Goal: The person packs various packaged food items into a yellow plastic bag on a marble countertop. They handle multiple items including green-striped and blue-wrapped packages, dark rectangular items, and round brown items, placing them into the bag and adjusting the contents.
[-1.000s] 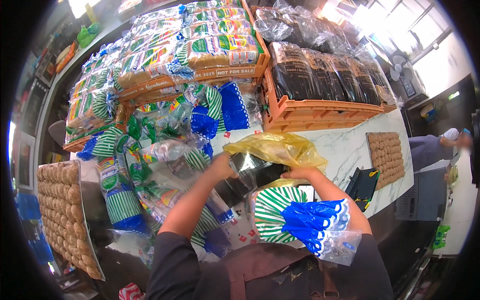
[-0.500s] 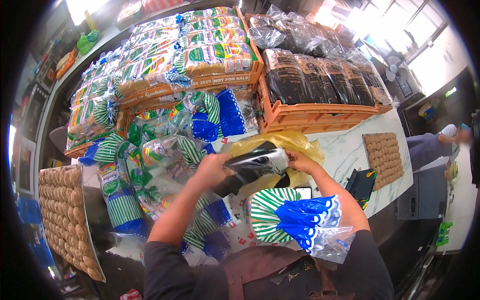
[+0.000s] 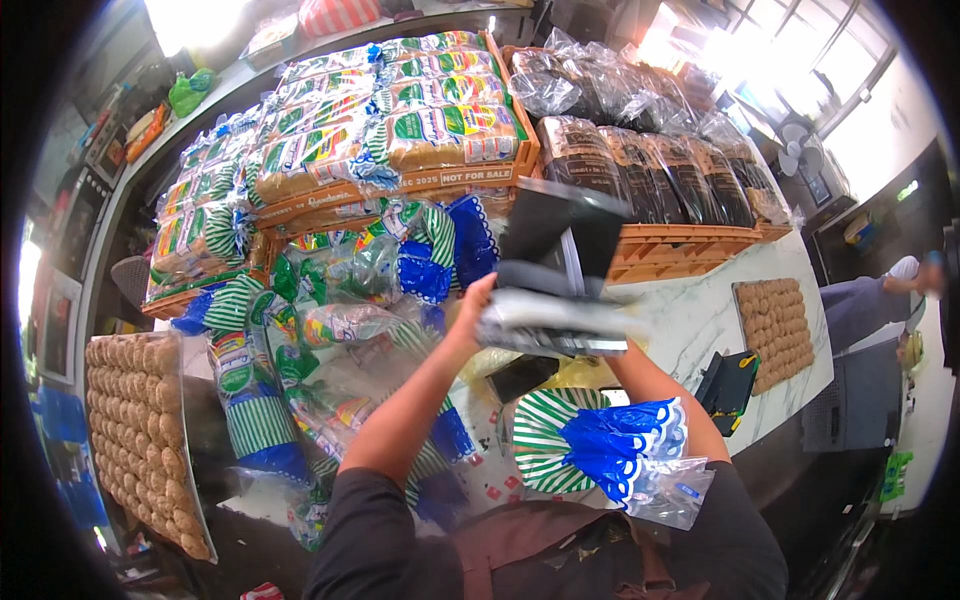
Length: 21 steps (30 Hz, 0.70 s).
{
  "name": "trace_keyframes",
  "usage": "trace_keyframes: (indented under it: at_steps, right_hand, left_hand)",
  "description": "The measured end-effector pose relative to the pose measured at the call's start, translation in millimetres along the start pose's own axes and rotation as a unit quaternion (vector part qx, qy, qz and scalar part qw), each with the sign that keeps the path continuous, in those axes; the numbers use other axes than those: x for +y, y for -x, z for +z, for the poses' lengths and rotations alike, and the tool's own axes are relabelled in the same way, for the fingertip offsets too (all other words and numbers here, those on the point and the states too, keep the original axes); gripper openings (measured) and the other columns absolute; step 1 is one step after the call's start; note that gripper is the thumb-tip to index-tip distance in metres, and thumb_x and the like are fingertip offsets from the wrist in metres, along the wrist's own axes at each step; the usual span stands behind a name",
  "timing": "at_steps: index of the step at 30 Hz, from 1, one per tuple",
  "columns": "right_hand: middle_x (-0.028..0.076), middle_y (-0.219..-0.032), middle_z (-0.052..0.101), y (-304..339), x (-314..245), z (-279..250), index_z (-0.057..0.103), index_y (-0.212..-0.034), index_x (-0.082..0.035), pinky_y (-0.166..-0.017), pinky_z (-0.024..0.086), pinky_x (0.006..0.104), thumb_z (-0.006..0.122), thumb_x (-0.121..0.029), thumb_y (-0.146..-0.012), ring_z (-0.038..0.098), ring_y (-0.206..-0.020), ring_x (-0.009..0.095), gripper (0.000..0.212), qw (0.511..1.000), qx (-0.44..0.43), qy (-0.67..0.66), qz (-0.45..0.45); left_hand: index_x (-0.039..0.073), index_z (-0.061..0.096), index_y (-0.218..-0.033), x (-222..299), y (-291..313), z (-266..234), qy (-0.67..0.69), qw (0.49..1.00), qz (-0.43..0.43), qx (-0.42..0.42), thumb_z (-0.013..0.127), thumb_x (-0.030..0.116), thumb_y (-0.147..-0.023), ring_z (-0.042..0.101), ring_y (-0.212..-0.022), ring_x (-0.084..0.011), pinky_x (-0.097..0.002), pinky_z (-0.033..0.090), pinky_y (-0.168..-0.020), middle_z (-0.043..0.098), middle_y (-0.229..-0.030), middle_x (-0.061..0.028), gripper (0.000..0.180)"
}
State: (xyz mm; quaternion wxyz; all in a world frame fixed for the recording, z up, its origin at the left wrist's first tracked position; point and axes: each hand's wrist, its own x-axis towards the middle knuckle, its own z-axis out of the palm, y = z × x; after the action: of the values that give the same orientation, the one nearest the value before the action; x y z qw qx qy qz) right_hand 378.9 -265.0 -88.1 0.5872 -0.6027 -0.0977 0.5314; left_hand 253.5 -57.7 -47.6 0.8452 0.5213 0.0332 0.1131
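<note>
My left hand [image 3: 474, 308] is closed on the left edge of a bundle of flat black plastic bags [image 3: 560, 235]. The bundle stands tilted up above the table, its lower part smeared by motion. At its lower right edge my right hand [image 3: 622, 352] is mostly hidden, its fingers out of sight. Beneath lies a yellow plastic bag [image 3: 598, 373], with a black piece [image 3: 523, 377] beside it. Closer to me is a loaf [image 3: 560, 440] in a green-and-white striped wrapper with a blue end. Several loose bread wrappers [image 3: 345, 325] lie left of my hands.
Orange crates [image 3: 690, 250] at the back hold bagged loaves [image 3: 450, 135] and dark-wrapped loaves [image 3: 580, 160]. Trays of round brown pieces stand left [image 3: 140, 430] and right [image 3: 775, 330]. A black-and-yellow case [image 3: 727, 392] sits at the right. Another person's hand [image 3: 925, 278] shows far right.
The black bundle has gone up from the yellow bag and tilted upright, away from me. Both my hands moved with it, and the right hand went mostly out of sight behind it.
</note>
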Motion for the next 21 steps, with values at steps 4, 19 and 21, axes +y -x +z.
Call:
trace_keyframes:
  at_steps: [4, 19, 21]
  right_hand:
    - [0.009, -0.127, 0.060, 22.7, -42.0, -35.9, 0.056, -0.130, -0.009, -0.093, 0.049, 0.0358, 0.059, -0.029, -0.096, 0.058, -0.116, 0.020, 0.040, 0.995, 0.079, -0.059, 0.009]
    - [0.023, -0.128, 0.058, 90.5, -83.9, -5.5, 0.046, -0.138, -0.001, -0.100, 0.043, 0.0415, 0.063, -0.049, -0.089, 0.054, -0.120, 0.038, 0.070, 0.763, 0.194, 0.591, -0.176]
    - [0.024, -0.129, 0.057, 91.0, -84.8, -4.8, 0.049, -0.136, -0.001, -0.102, 0.042, 0.0428, 0.067, -0.048, -0.085, 0.053, -0.121, 0.040, 0.072, 0.766, 0.151, 0.614, -0.117]
  left_hand:
    - [0.008, 0.068, -0.109, -30.4, -14.9, 9.5, -0.469, 0.870, 0.137, -0.064, 0.060, -0.002, -0.076, 0.067, -0.096, -0.0332, -0.0384, 0.052, -0.083, 0.069, -0.102, -0.0191, 0.035]
    - [0.005, 0.058, -0.127, -68.5, -105.0, -20.8, -0.655, 0.687, -0.269, -0.166, 0.084, 0.022, -0.065, 0.064, -0.103, -0.0349, -0.0431, 0.051, -0.088, 0.067, -0.113, -0.0192, 0.069]
    - [0.002, 0.063, -0.117, -70.7, -86.7, -23.6, -0.689, 0.689, -0.185, -0.127, 0.086, 0.025, -0.064, 0.064, -0.107, -0.0342, -0.0420, 0.051, -0.089, 0.066, -0.115, -0.0198, 0.063]
